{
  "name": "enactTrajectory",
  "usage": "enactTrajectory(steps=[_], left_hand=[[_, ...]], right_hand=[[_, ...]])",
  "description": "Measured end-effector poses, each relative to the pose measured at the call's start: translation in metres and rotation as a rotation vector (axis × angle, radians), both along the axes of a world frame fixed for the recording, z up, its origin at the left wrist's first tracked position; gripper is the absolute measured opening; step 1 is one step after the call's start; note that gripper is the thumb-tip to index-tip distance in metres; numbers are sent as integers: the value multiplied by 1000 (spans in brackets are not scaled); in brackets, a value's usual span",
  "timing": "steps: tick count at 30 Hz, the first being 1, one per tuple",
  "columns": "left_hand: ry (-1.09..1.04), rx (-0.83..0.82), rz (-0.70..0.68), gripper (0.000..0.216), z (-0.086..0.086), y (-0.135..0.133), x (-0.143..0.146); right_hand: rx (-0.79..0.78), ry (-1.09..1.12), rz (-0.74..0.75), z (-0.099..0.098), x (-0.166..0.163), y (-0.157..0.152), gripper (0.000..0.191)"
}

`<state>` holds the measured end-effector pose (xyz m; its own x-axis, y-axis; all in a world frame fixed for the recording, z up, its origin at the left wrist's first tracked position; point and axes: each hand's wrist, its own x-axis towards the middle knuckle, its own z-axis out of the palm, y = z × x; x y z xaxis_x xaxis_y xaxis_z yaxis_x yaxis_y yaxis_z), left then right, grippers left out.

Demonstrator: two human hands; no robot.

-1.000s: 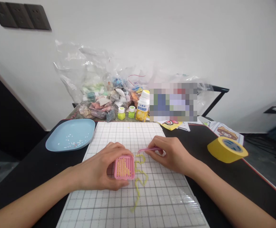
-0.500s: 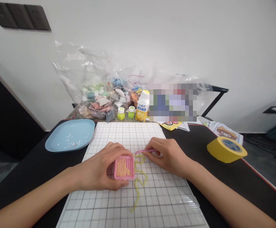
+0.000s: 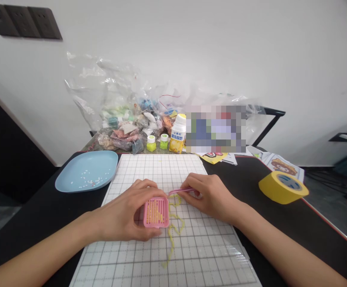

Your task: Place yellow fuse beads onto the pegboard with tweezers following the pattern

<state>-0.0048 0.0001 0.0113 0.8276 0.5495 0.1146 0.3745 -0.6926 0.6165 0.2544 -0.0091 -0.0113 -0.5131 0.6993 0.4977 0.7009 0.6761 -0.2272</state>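
My left hand [image 3: 134, 211] grips a small pink slotted bead tray [image 3: 156, 226] by its near and far sides. Yellow beads [image 3: 153, 213] lie along the tray's grooves, mostly toward the left and near end. Pinched in my right hand [image 3: 205, 195] are slim pink tweezers [image 3: 176, 191], their tip close to the tray's far right corner. From there a wavy yellow-green strand [image 3: 179, 225], seemingly of small beads, trails over the white gridded board [image 3: 125, 259] toward me. Whether the tweezers' tip holds a bead is too small to tell.
A blue plate [image 3: 68, 175] with scattered white beads stands at the left. Two small green-yellow jars [image 3: 151, 144], a yogurt bottle [image 3: 178, 133] and clear bags of beads [image 3: 122, 135] stand behind the board. A yellow tape roll [image 3: 273, 189] lies at the right.
The yellow beads in the tray have shifted a little within their grooves. Both hands keep nearly the same place and grip; the whole view has moved slightly.
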Motion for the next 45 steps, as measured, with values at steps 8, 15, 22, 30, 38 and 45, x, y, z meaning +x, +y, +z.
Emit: enactTrajectory(steps=[8,15,22,30,38,45], left_hand=[[-4,-3,8,54,0,0,0],[-16,-5,12,53,1,0,0],[-48,16,11,50,0,0,0],[-91,121,30,46,-1,-1,2],[-84,131,48,43,-1,-1,4],[-105,112,68,42,-2,-1,4]], right_hand=[[8,4,4,-1,0,0,19],[11,66,9,3,2,0,20],[38,192,38,4,0,-2,17],[18,204,161,5,-10,-9,15],[-9,178,205,3,-13,-10,14],[-13,163,210,2,-14,-10,15]])
